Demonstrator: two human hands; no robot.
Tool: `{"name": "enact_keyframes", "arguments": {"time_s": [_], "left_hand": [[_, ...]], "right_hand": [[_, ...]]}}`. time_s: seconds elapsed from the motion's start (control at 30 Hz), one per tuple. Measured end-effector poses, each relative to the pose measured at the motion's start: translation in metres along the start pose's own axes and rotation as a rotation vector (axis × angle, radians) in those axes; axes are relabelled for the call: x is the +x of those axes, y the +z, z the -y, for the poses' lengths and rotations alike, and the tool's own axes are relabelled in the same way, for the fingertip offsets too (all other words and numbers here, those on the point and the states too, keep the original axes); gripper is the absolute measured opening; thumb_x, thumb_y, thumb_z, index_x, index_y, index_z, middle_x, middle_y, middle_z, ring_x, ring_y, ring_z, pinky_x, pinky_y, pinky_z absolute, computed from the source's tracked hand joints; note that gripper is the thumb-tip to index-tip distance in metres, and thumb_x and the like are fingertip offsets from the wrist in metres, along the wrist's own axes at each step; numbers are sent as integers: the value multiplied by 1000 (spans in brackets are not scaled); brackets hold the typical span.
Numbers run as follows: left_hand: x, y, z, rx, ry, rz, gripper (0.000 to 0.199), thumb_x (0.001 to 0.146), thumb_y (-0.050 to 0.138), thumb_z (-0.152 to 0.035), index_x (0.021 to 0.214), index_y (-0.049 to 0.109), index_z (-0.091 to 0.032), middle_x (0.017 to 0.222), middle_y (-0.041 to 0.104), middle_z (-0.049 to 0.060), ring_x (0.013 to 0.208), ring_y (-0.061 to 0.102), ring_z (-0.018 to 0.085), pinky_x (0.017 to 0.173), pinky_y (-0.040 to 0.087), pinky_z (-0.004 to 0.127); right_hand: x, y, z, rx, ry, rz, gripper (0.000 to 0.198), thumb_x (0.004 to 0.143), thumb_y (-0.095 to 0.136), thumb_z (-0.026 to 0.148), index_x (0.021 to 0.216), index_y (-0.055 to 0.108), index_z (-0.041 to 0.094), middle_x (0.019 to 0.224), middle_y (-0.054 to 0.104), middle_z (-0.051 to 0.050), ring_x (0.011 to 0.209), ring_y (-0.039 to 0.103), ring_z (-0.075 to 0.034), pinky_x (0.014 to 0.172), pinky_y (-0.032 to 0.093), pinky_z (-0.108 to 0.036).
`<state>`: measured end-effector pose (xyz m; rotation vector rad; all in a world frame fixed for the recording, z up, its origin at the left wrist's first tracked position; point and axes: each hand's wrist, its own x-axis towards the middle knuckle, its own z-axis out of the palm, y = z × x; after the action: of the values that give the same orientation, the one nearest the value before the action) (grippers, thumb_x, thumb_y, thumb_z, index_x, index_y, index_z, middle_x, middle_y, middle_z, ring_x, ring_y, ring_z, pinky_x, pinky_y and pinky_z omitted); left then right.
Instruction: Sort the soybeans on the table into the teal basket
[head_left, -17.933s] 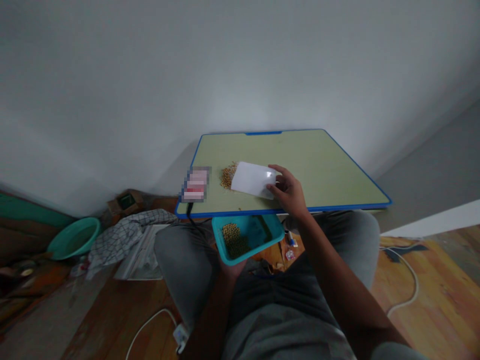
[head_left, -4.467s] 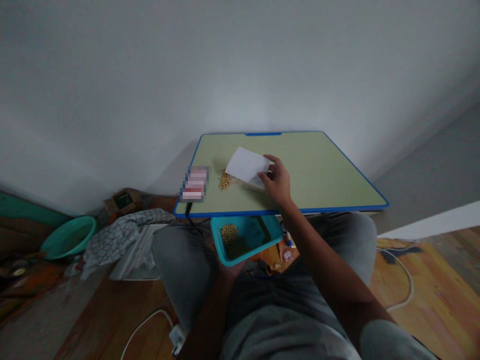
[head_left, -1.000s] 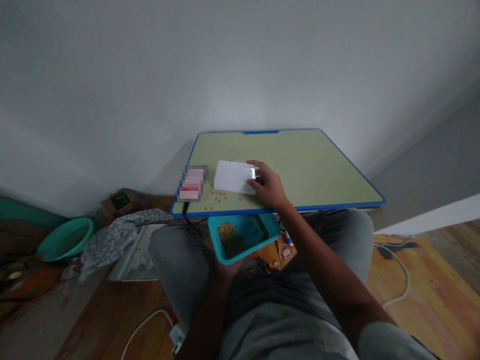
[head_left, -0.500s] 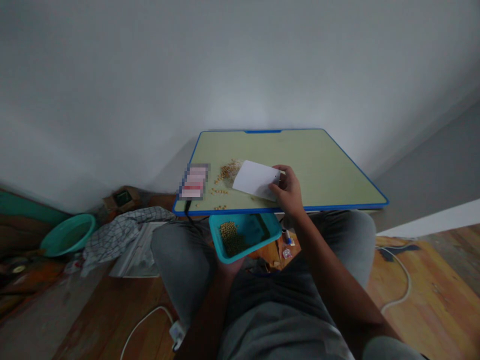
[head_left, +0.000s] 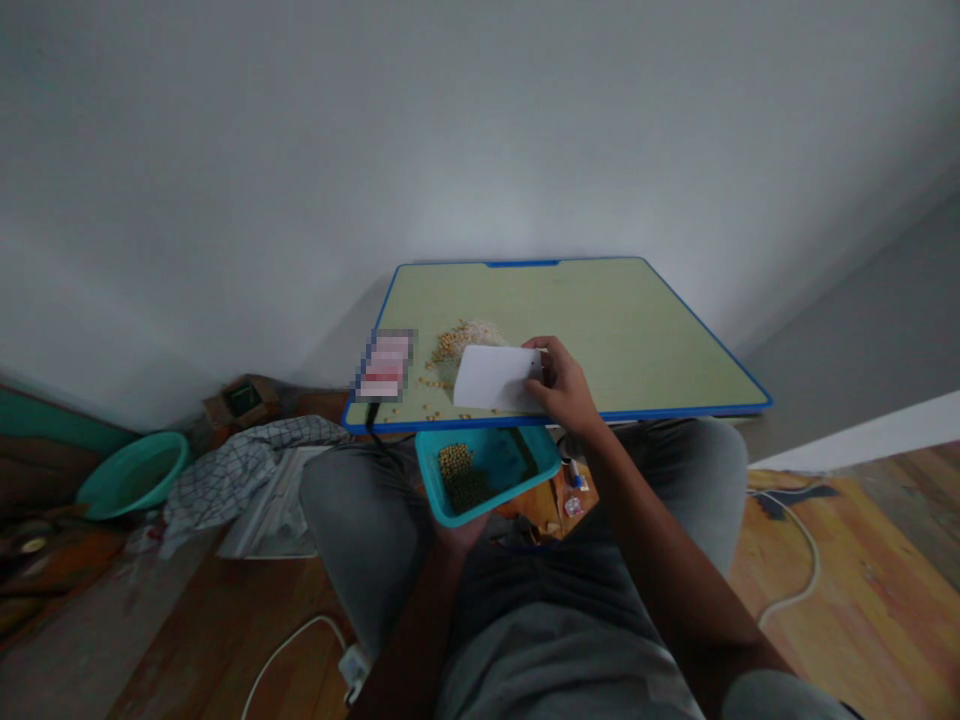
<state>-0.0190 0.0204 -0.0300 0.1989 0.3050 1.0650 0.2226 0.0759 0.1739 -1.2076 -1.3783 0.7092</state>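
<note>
My right hand (head_left: 561, 385) pinches the right end of a white card (head_left: 495, 378), which is tilted low over the near part of the table. Behind the card's left half lies a pile of yellow beans and pale grains (head_left: 469, 338), and some loose beans are scattered toward the near edge. Below that edge my left hand (head_left: 461, 535) supports a turquoise plastic basin (head_left: 544, 475) from underneath; its fingers are mostly hidden by the basin. Yellowish beans (head_left: 456, 462) are gathered in the basin's left part.
The light green tabletop (head_left: 622, 320) has a blue rim and stands against the wall. A blurred-out flat item (head_left: 385, 365) with a black strap lies at its left edge. On the floor to the left are a green basin (head_left: 139, 475) and a checked cloth (head_left: 255, 455).
My right hand has brought the card toward the near edge and slightly left, showing more of the pale grains behind it. Several beans sit closer to the edge. The basin stays below.
</note>
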Motion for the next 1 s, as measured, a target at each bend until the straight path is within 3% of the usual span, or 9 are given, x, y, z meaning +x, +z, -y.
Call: {"name": "enact_keyframes", "arguments": {"time_s": [0.23, 0.4, 0.63, 0.77, 0.87, 1.0], "left_hand": [[-1, 12, 1, 26, 20, -10, 51, 113, 43, -51, 133, 86, -31, 144, 84, 8, 139, 74, 37, 127, 47, 75], [0, 11, 3, 30, 30, -26, 49, 112, 45, -51, 130, 87, -31, 140, 85, 6, 138, 75, 35, 129, 48, 71], [1, 5, 1, -4, -7, 63, 52, 112, 43, -53, 138, 84, -32, 148, 82, 8, 144, 71, 36, 132, 43, 70], [1, -3, 0, -2, -17, 84, 52, 112, 43, -55, 140, 83, -36, 150, 81, 6, 149, 67, 34, 134, 40, 69], [1, -3, -4, 1, -25, 130, 53, 112, 41, -55, 143, 80, -37, 152, 80, 5, 152, 64, 35, 131, 42, 72], [-1, 10, -9, 47, 9, 126, 51, 111, 44, -58, 143, 79, -38, 157, 76, 6, 163, 52, 39, 123, 46, 79]], "right_hand": [[0, -3, 0, 5, 0, 95, 53, 70, 62, 27, 122, 55, 24, 75, 50, 8, 62, 42, -14, 58, 28, -27], [0, -3, -1, 30, -12, 112, 52, 72, 63, 27, 123, 56, 24, 76, 49, 8, 64, 44, -14, 59, 29, -27], [1, -1, -7, 53, -28, 76, 53, 73, 66, 24, 125, 57, 25, 78, 52, 7, 63, 44, -14, 57, 30, -26], [4, 0, -13, 153, -28, -21, 56, 78, 71, 26, 131, 55, 26, 96, 66, 1, 72, 55, -15, 62, 42, -26], [4, 1, -14, 175, -36, 28, 57, 85, 73, 29, 140, 56, 24, 106, 71, -4, 81, 63, -17, 69, 50, -28], [2, 0, -10, 46, -74, 117, 62, 90, 73, 28, 150, 61, 21, 99, 70, -3, 79, 63, -15, 69, 50, -25]]}}
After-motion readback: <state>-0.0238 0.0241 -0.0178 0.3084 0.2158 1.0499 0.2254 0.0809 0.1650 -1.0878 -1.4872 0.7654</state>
